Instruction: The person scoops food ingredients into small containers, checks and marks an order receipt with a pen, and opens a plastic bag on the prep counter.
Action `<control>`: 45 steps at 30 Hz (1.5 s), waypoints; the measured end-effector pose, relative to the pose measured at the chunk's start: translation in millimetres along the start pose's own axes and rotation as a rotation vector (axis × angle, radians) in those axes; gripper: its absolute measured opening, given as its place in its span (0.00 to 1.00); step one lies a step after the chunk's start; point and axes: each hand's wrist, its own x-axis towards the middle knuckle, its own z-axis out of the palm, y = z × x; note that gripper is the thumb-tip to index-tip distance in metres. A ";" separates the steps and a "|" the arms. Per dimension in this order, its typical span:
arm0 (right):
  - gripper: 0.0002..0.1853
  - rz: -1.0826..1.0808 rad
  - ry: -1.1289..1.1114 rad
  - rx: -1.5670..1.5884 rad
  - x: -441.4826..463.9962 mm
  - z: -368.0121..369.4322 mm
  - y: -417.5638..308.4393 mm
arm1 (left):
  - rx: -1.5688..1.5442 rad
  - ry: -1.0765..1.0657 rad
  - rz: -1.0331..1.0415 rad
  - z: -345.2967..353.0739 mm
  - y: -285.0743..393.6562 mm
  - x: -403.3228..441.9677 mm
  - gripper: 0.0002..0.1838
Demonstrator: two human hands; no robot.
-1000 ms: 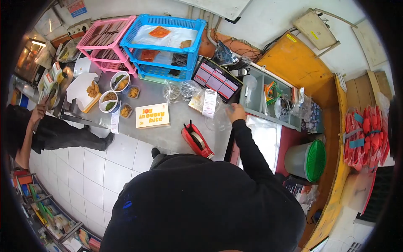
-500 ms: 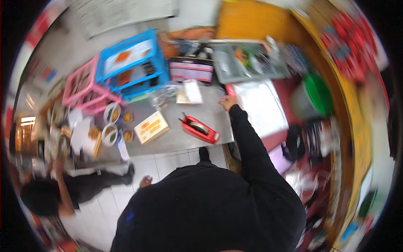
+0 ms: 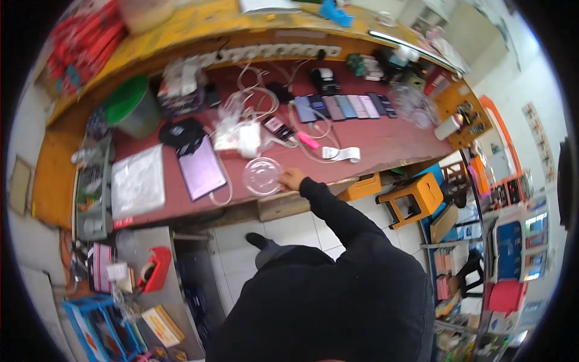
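My right hand (image 3: 292,179) pinches the rim of a clear round plastic lid (image 3: 263,176), held at the front edge of the dark red counter (image 3: 374,145). Behind the lid lie a white packet (image 3: 248,140) and a phone with a lit screen (image 3: 278,128). A purple tablet (image 3: 202,169) with a white cable is to the left of the lid. A pink highlighter (image 3: 308,140) and a curled paper slip (image 3: 342,154) are to its right. My left hand is out of sight.
Several phones (image 3: 350,107) stand in a row at the back. White plastic sheets (image 3: 138,184) and a green-lidded bin (image 3: 131,108) are at the left. Lower left, a metal table (image 3: 175,283) bears a red tape dispenser (image 3: 155,269) and a box (image 3: 163,326). Yellow stools (image 3: 411,199) stand at the right.
The view has swung right, from the metal table to the red counter. My right hand has moved over to the counter's edge, where the clear lid now shows plainly in its fingers.
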 end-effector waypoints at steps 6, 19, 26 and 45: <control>0.09 0.181 0.444 0.465 -27.2 -190.6 100.4 | 0.096 -0.044 0.091 44.0 69.7 -0.9 0.19; 0.33 -0.002 1.053 1.028 57.5 -572.9 123.7 | 0.194 0.036 0.114 191.2 189.9 -48.9 0.19; 0.32 -0.132 0.633 -0.493 129.1 -500.8 152.6 | -0.069 0.104 0.220 239.4 307.3 -79.6 0.20; 0.37 -0.379 0.493 -0.851 233.4 -429.5 26.9 | 0.114 0.146 -0.148 267.4 186.4 -156.1 0.22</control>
